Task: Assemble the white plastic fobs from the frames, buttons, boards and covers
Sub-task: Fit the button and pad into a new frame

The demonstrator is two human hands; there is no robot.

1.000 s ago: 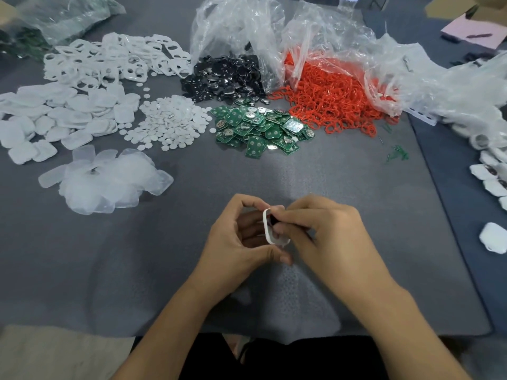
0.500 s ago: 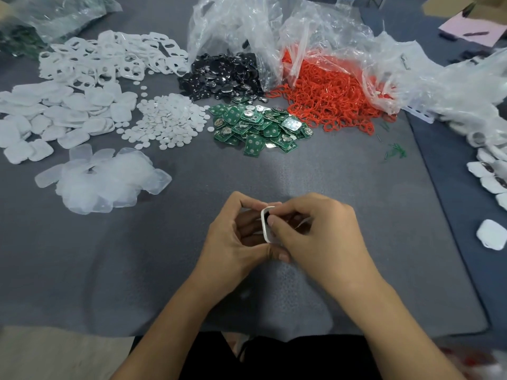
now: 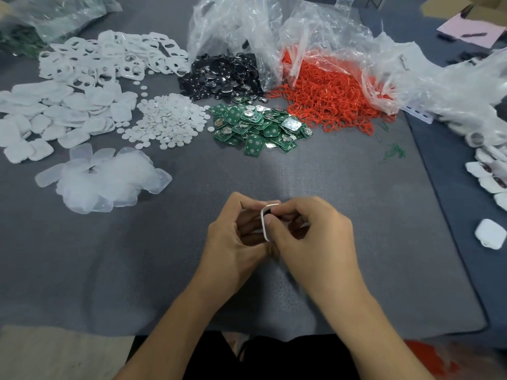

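Note:
Both my hands meet over the near middle of the grey mat, holding one white fob frame (image 3: 265,223) on edge between them. My left hand (image 3: 236,234) curls round it from the left, thumb at its lower end. My right hand (image 3: 310,231) pinches it from the right, thumb on the rim; something dark shows inside the frame. Supplies lie beyond: white frames (image 3: 109,57), white covers (image 3: 55,113), small white discs (image 3: 167,119), clear membranes (image 3: 104,179), black buttons (image 3: 222,78), green boards (image 3: 258,124), red rings (image 3: 329,97).
Crumpled clear plastic bags (image 3: 274,31) stand behind the black and red piles. Finished white fobs (image 3: 491,234) lie along the right side, on a darker mat. The grey mat (image 3: 109,270) ends just before my body. A cardboard box (image 3: 472,9) sits far right.
The hands stay together in the same spot. My right thumb has slid along the frame's rim, and the frame has turned slightly between the fingers.

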